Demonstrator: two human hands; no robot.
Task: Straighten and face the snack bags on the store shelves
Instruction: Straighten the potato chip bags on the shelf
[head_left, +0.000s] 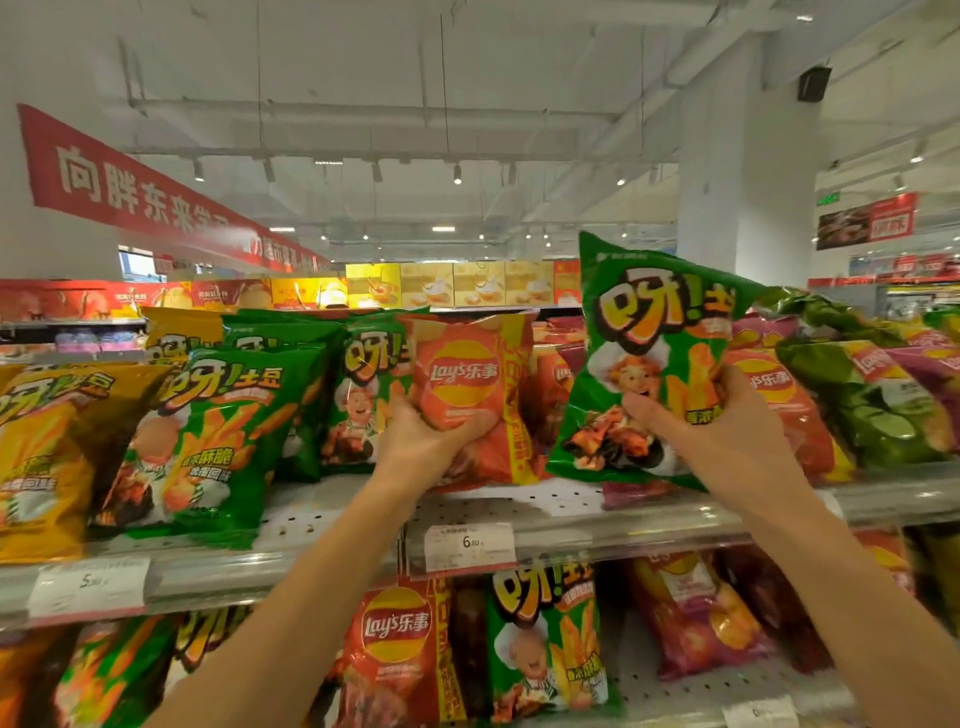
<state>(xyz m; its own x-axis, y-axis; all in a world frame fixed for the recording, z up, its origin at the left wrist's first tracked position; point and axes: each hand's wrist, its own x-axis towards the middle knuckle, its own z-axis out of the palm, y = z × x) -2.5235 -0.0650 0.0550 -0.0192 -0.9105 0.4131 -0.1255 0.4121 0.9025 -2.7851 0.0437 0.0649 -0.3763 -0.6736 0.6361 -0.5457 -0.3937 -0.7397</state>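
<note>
Perforated white metal shelf (545, 501) of glossy crinkled snack bags, left hand (421, 441) gripping puffy orange Lay's bag (470, 395) standing on it, right hand (691, 421) clutching green fries bag (644, 358) held above it

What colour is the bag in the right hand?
Mainly green bag, with orange-yellow lettering; head view, the only one.

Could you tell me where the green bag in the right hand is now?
The green bag, gripped by the right hand, is lifted above the top shelf, right of centre.
</note>
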